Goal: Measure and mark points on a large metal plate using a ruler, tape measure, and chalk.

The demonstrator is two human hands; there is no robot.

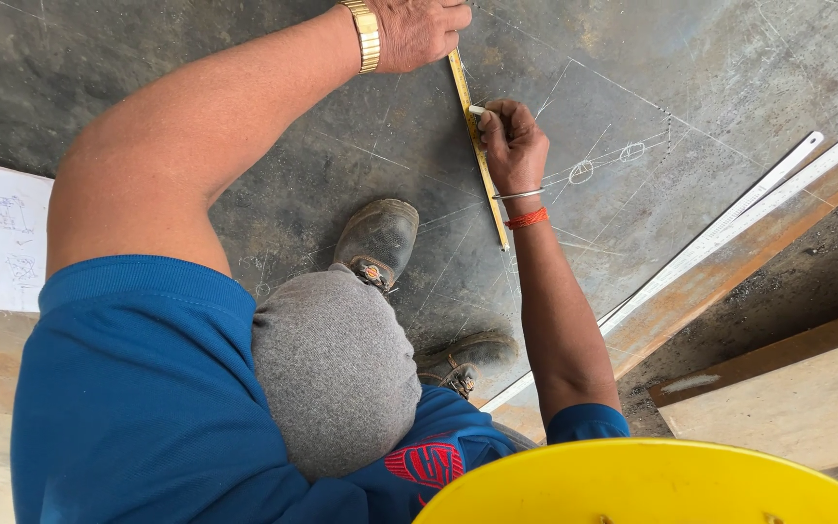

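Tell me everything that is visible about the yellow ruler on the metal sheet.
The yellow ruler is a thin, narrow, straight strip with fine dark graduation marks. It lies flat on the dark, scratched metal sheet, running from the top of the picture down and slightly to the right. The left hand presses on its upper end, covering that end. The right hand rests against its middle part, gripping a small white chalk piece beside its edge. Its lower end lies free.
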